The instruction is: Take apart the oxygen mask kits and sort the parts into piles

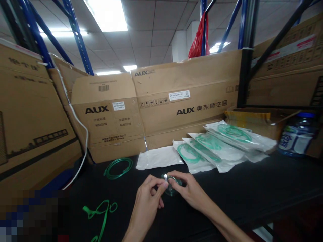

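Observation:
A small see-through green oxygen mask (pixel 170 191) is between my hands, low over the black table. My right hand (pixel 185 186) grips its top and right side, thumb and fingers closed on it. At the mask's upper left edge, my left hand (pixel 152 193) pinches a small shiny pale strip (pixel 166 178) between thumb and finger. The fingers cover much of the mask. To the left lie a coil of green tubing (pixel 118 168) and a loose bright green strap (pixel 104 211). Behind the hands is a flat white packet (pixel 160 158).
Several clear-and-white packets with green tubing (pixel 212 143) overlap at the back right. Beyond them stand an open cardboard box (pixel 272 122) and a blue-capped bottle (pixel 296 136). Cardboard panels (pixel 161 117) wall the back. A white cable (pixel 84 127) hangs at left.

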`<state>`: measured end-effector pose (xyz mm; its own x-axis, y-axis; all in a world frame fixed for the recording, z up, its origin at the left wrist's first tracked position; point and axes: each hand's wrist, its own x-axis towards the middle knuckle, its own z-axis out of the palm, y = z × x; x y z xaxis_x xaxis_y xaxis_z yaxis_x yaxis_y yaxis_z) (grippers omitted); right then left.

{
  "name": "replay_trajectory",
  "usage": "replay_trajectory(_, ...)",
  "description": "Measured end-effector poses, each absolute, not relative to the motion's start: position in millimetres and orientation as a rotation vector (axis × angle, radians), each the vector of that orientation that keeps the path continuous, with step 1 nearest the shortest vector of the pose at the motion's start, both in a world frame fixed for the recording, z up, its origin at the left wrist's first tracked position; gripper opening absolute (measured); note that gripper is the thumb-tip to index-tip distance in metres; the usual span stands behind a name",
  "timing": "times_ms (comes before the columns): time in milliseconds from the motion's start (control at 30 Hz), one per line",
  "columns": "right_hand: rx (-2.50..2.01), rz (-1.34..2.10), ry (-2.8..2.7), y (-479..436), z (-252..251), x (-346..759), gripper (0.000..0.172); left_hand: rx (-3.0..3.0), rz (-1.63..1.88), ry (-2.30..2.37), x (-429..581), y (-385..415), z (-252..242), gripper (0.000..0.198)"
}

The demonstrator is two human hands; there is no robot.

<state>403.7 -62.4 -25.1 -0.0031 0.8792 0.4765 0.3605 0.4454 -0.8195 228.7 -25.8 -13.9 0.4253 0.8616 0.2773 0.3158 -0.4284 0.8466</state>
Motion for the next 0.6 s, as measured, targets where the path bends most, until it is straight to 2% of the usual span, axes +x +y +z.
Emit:
replay_trajectory(200,-1.176,0.610,-1.551,-59.0,-30.0,400.3,0.024,2.011,0.894,0.933,226.2,-27.4,-11.9,0.034)
replay_trajectory(400,-1.191,0.680,-1.565,-63.0,-27.8,398.6,0.029,2.280,1.016,0.955,221.5,-26.4,-9.0,0.017)
replay_trajectory(600,-1.177,0.725,-1.590,-66.0,-26.6,397.5,0.039,2.464,0.851,0.773,209.8,-19.8,-4.4,0.027)
